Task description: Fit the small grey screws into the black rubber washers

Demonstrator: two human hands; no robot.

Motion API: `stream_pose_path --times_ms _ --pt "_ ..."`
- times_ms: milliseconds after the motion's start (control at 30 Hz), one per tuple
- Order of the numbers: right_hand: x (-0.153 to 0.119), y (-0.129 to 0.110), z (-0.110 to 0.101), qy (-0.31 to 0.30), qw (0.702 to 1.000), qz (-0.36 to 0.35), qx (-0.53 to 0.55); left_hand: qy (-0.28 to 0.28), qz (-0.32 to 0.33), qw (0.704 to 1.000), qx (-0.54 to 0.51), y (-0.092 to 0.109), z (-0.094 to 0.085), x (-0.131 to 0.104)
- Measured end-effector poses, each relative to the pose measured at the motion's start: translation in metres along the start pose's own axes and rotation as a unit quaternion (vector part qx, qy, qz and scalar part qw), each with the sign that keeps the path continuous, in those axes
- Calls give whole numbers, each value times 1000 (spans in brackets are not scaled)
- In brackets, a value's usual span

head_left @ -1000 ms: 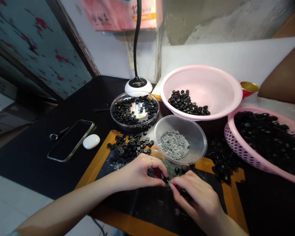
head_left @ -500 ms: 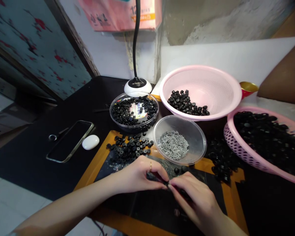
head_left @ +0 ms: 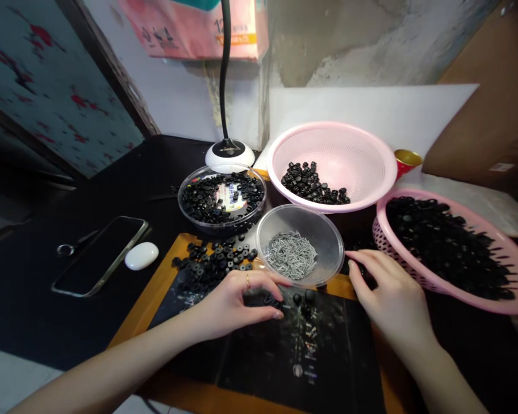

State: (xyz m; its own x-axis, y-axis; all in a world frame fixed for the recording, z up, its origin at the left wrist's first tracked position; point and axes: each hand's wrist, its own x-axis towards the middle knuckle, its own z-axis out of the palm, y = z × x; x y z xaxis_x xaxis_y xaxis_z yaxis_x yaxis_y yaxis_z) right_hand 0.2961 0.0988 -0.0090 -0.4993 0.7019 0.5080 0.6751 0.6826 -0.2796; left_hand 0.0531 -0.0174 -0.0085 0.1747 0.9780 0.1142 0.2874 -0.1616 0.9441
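My left hand (head_left: pixel 233 302) is over the black mat (head_left: pixel 259 356), thumb and forefinger curved around a small round black part (head_left: pixel 278 304). My right hand (head_left: pixel 391 296) reaches to the loose black parts (head_left: pixel 365 267) between the clear bowl and the pink basket. Its forefinger and thumb are apart, and I see nothing held between them. The clear plastic bowl (head_left: pixel 337 261) holds many short silver pins (head_left: pixel 291 256). Several small black caps (head_left: pixel 309 295) lie on the mat between my hands. Black washer-like discs (head_left: pixel 216 259) are heaped beyond my left wrist.
A round clear tray (head_left: pixel 185 215) of black discs stands by the lamp base (head_left: pixel 230 154). Black parts sit in a pink colander (head_left: pixel 371 167) and in a pink basket (head_left: pixel 466 293). To the left are a phone (head_left: pixel 99 256), a white oval object (head_left: pixel 141 256) and scissors (head_left: pixel 75 244).
My hands were together over the mat and have separated. My right hand has moved right and away from me to the loose black parts. The camera view has shifted slightly.
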Motion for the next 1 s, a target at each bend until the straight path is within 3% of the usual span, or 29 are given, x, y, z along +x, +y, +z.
stream_pose_path --times_ms 167,433,600,767,900,1000 --pt "0 17 16 -75 984 -30 -159 2 -7 1000 14 0 1 -1" --pt "1 21 26 -88 986 -45 -132 30 -2 999 28 -4 -1 -1" --pt "1 9 21 -37 999 5 29 50 5 999 20 -4 -1 0" --pt "-8 -16 4 19 967 120 224 24 3 1000 11 -1 1 -1" --pt "-14 -31 -9 5 938 78 337 6 27 1000 -5 3 6 -6" --pt "-16 -40 -10 -77 924 21 373 25 56 998 -12 6 9 -9"
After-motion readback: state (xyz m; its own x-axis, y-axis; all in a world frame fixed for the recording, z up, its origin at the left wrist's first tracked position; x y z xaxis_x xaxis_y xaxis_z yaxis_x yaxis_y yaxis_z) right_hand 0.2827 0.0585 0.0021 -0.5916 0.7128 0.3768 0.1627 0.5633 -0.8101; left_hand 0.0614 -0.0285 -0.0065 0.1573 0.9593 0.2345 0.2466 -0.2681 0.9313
